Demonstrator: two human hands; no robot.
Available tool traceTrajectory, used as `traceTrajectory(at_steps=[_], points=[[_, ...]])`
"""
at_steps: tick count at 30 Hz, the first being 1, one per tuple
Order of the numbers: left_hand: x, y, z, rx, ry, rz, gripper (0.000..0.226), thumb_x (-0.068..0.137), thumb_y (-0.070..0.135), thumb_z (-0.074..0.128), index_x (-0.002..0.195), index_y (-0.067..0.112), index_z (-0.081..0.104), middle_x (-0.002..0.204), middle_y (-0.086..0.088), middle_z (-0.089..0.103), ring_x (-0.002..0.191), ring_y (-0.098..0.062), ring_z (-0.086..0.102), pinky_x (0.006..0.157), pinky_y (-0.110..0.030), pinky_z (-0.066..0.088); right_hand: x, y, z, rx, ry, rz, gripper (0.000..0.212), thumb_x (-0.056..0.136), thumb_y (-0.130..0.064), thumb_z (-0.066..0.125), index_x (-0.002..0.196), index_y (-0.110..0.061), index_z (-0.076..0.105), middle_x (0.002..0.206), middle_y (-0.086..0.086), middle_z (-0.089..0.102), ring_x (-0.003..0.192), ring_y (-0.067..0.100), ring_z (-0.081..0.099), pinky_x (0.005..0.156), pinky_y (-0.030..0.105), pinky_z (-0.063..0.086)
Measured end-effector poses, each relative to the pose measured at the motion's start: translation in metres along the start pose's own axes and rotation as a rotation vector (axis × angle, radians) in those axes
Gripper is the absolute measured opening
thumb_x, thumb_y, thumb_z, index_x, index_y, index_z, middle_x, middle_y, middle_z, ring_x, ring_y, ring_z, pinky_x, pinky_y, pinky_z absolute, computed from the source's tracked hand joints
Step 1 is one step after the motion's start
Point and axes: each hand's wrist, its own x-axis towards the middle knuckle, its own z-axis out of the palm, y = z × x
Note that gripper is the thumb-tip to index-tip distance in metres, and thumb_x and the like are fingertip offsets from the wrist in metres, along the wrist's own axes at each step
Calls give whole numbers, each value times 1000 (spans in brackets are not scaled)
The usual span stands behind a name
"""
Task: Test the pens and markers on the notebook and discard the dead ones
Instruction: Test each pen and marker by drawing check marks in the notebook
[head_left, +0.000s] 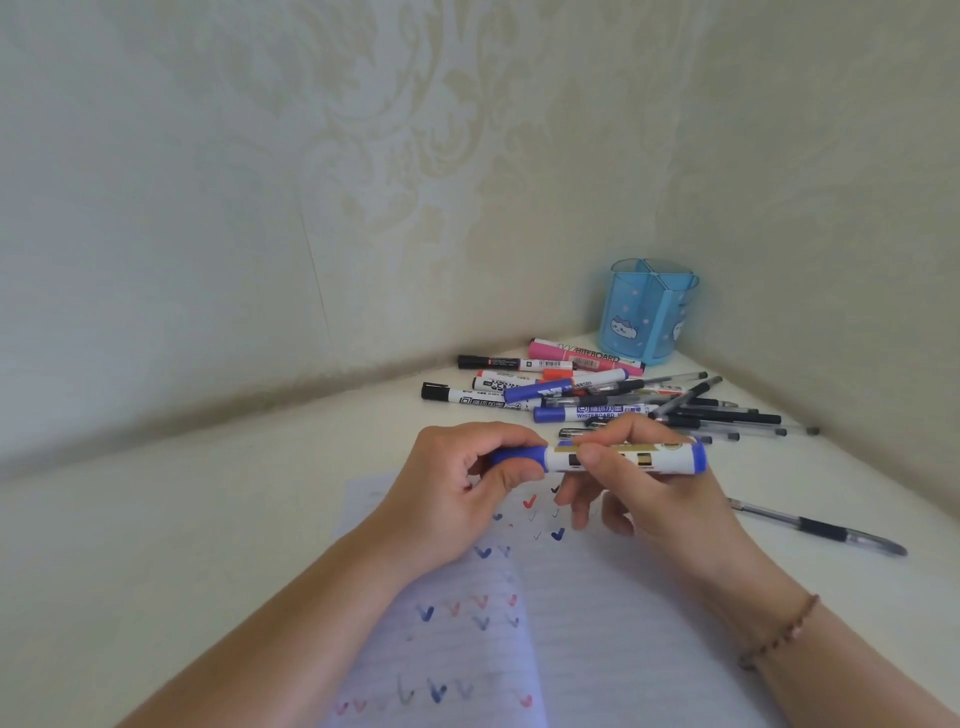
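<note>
We hold a blue whiteboard marker (623, 457) level above the open notebook (571, 623), both hands on it. Left hand (462, 483): fingers and thumb curled round the blue cap at the marker's left end. Right hand (639, 488): thumb and forefinger pinch the white barrel near its middle, the other fingers loosely bent beneath. A beaded bracelet (779, 631) sits on the right wrist.

The notebook lies on the white surface (182, 519) under our forearms; its lined pages carry rows of check marks in blue, red and grey.

Behind the hands, a loose pile of pens and markers (597, 400) lies toward the corner: black-, red- and blue-capped markers, a pink one, several slim gel pens overlapping. A blue pen holder (649, 317) with cat pictures stands upright behind the pile, against the wall.

One gel pen (821, 527) lies alone on the surface to the right of the notebook, well apart from the pile.
</note>
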Motion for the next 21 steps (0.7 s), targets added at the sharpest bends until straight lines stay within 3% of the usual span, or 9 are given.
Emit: traceTrajectory(at_steps=[3, 6, 10, 13, 16, 18, 21], points=[[-1, 5, 0, -24, 19, 18, 13, 83, 29, 66, 95, 33, 70, 74, 25, 66, 62, 2, 56, 60, -6, 38, 0, 1, 1, -29, -20, -55, 22, 86, -22, 67, 89, -2, 61, 73, 18, 73, 69, 45, 63, 50, 39, 42], [-1, 4, -2, -16, 16, 30, 15, 83, 28, 67, 96, 24, 73, 71, 26, 64, 58, 3, 55, 58, -5, 37, 2, 6, -1, -59, -50, -75, 20, 85, -23, 69, 92, -5, 62, 77, 15, 74, 71, 45, 64, 55, 40, 45], [3, 2, 0, -91, 10, 2, 23, 81, 33, 74, 104, 29, 70, 85, 18, 72, 72, 0, 67, 67, -13, 50, 7, 4, 2, -2, -40, -87, 22, 75, -12, 70, 94, -5, 62, 71, 2, 72, 60, 11, 65, 55, 18, 48], [4, -3, -4, -91, -63, -16, 59, 74, 43, 78, 127, 29, 58, 106, 12, 73, 101, -10, 68, 90, -21, 50, 10, -1, -3, -62, 32, -147, 10, 87, -9, 65, 96, -9, 62, 82, -7, 69, 70, 5, 64, 62, 21, 52], [3, -11, -11, 102, -153, -44, 72, 69, 54, 77, 134, 38, 50, 120, 24, 62, 120, -3, 54, 102, -15, 37, 11, -13, -33, -341, 208, -188, 17, 98, -5, 48, 109, -17, 53, 97, -2, 69, 93, 12, 67, 80, 29, 53], [3, -16, -12, 257, -206, -40, 64, 68, 60, 73, 127, 40, 56, 122, 37, 52, 122, 7, 46, 103, -8, 30, 10, -18, -57, -632, 270, -134, 28, 97, -13, 50, 120, -25, 40, 86, -3, 68, 86, 14, 65, 75, 30, 49], [4, -19, -9, 312, -235, -66, 57, 68, 53, 79, 120, 41, 60, 117, 41, 48, 121, 10, 42, 101, -5, 27, 5, -14, -94, -1049, 296, -44, 27, 90, -30, 62, 109, -31, 43, 79, -8, 63, 76, 25, 59, 65, 37, 46]])
